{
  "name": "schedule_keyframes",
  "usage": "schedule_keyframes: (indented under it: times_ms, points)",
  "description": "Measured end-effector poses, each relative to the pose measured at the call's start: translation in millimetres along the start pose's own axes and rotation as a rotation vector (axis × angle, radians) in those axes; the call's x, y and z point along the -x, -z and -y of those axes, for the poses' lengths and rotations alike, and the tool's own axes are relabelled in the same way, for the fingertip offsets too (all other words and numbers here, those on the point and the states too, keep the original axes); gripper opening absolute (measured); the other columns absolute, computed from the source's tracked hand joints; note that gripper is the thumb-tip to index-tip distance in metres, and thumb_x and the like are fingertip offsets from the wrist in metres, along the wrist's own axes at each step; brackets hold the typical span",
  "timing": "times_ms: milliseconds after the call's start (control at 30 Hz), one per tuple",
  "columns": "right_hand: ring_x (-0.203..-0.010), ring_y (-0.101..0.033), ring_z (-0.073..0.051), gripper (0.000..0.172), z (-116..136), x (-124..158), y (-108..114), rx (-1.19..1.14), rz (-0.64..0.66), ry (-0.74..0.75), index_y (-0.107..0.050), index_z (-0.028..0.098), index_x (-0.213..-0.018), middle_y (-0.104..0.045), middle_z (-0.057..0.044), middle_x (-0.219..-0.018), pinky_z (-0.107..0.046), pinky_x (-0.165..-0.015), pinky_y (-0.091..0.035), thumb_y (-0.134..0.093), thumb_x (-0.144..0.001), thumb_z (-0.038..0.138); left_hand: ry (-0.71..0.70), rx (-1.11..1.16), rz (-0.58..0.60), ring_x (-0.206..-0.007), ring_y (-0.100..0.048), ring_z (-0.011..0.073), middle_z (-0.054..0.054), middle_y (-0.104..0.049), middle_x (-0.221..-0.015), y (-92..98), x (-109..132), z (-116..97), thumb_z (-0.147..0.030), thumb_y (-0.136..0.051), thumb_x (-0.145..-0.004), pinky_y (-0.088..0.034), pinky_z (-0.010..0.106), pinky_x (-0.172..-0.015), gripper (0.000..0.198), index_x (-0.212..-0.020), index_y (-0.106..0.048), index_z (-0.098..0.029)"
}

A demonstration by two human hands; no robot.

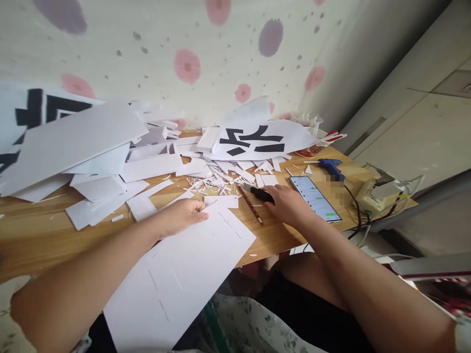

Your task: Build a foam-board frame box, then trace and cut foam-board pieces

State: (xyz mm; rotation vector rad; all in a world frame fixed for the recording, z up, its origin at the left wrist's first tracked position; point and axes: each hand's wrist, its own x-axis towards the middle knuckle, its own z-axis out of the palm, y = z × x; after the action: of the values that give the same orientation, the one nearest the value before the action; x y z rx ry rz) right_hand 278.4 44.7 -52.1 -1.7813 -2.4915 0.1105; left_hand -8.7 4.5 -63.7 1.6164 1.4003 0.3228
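My left hand is closed at the upper edge of a large white foam board, a thin white strip sticking out between thumb and fingers. The board has several short slits or lines and reaches past the table edge over my lap. Beyond it lies a small white rectangular piece. On the table to the right, my right hand is closed around the black handle of a utility knife, its tip pointing left. A dark red pencil lies just left of that hand.
White offcuts are heaped along the wall, with larger boards at left and a sheet with black characters behind. At right are a lit phone, a blue glue gun and a cream power strip with cables.
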Motion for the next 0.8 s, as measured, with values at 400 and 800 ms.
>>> schedule_keyframes:
  times_ms: [400,800]
  points:
    - [-0.054,-0.068,-0.019,0.039,22.0,51.2,26.4,-1.582,0.110,-0.165,-0.064,0.028,-0.104,-0.075,-0.007,-0.094,-0.029,-0.044,-0.049,-0.073,-0.072,0.048,-0.184,-0.710,-0.202,-0.084,-0.064,0.0244,0.004,-0.069,-0.096,-11.9,20.4,-6.8,-0.043,-0.054,-0.088,-0.042,0.031,-0.062,0.026,-0.105,-0.060,-0.024]
    - [-0.067,-0.061,-0.016,0.053,38.1,45.4,9.6,-1.596,-0.120,-0.087,-0.058,0.033,-0.111,-0.064,0.002,-0.080,-0.032,-0.061,-0.051,-0.078,-0.063,0.045,-0.616,-0.863,-0.302,-0.107,-0.058,0.0280,0.011,-0.063,-0.121,-30.4,30.8,0.4,-0.032,-0.064,-0.086,-0.051,0.042,-0.087,0.022,-0.102,-0.068,-0.018]
